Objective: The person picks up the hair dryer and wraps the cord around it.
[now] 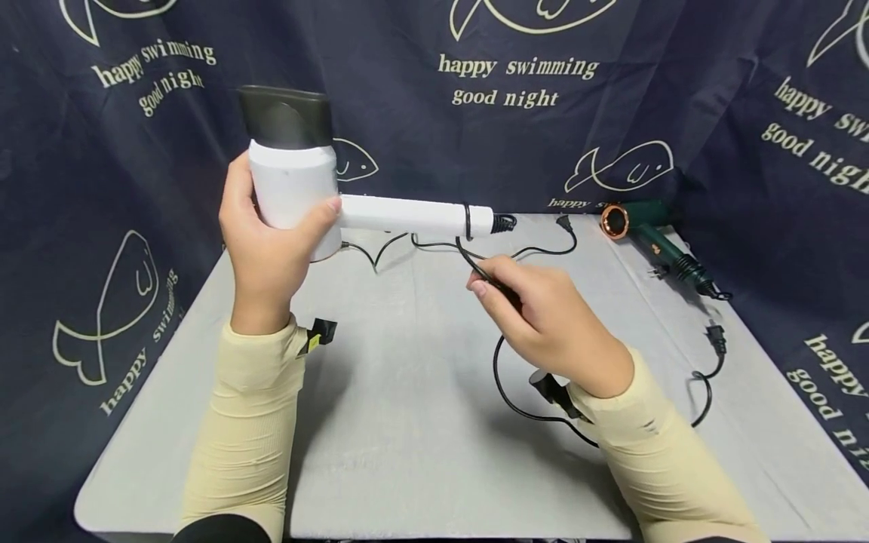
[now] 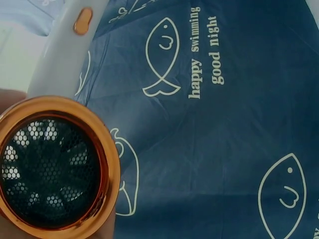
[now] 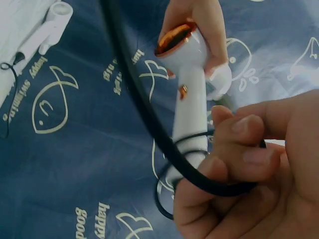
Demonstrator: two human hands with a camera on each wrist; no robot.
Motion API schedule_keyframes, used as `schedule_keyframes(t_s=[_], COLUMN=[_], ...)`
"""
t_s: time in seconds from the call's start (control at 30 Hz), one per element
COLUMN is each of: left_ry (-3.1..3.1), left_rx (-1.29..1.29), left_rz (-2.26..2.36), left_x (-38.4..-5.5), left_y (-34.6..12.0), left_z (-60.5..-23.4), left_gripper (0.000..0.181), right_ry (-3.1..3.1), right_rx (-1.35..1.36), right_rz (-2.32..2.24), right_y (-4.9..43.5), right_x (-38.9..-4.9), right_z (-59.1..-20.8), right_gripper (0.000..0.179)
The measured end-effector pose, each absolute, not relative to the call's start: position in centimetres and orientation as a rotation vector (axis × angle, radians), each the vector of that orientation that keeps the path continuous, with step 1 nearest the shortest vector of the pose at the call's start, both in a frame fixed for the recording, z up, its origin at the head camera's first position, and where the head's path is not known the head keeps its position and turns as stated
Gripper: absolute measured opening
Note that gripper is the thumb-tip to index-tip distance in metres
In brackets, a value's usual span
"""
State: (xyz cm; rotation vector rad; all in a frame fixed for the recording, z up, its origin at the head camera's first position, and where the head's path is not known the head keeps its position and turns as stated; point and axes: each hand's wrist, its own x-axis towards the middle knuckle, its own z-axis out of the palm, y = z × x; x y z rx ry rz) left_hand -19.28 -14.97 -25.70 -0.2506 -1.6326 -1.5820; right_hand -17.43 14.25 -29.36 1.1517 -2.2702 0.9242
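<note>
Wrap snug, never strained, imo
Left hand [image 1: 266, 245] grips white dryer [image 1: 292, 181]; right hand [image 1: 546, 313], well apart, pinches black cord [image 3: 141, 99] looped round the handle [image 1: 407, 213] beyond.

The bare left hand [image 1: 261, 249] is up high, curled tight to grip. The bare right hand [image 1: 551, 320] is lower and pinches. Both arms [image 1: 253, 430] reach forward in pale yellow, wrinkly cloth sleeves [image 1: 668, 460].

Your left hand [image 1: 265, 241] grips a white hair dryer [image 1: 295, 181]. Your right hand [image 1: 553, 317] pinches its cord [image 1: 539, 417] above the table [image 1: 394, 437].
</note>
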Motion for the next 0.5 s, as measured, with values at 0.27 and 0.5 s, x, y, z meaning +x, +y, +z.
schedule_keyframes(t_s=[0.27, 0.5], left_ry=[-1.834, -1.913], left_rx=[-0.303, -0.382], left_rz=[-1.531, -1.537], left_x=[-18.8, -18.6], left_y=[-15.0, -14.9], left_z=[-25.8, -25.7], left_gripper=[0.065, 0.07], right_ry=[-2.176, -2.114], right_rx=[1.096, 1.051], right_rz=[0.956, 1.018], right_y=[15.5, 16.2], right_x=[-17.6, -18.2], right_z=[-28.5, -28.5], right_gripper=[0.009, 0.007])
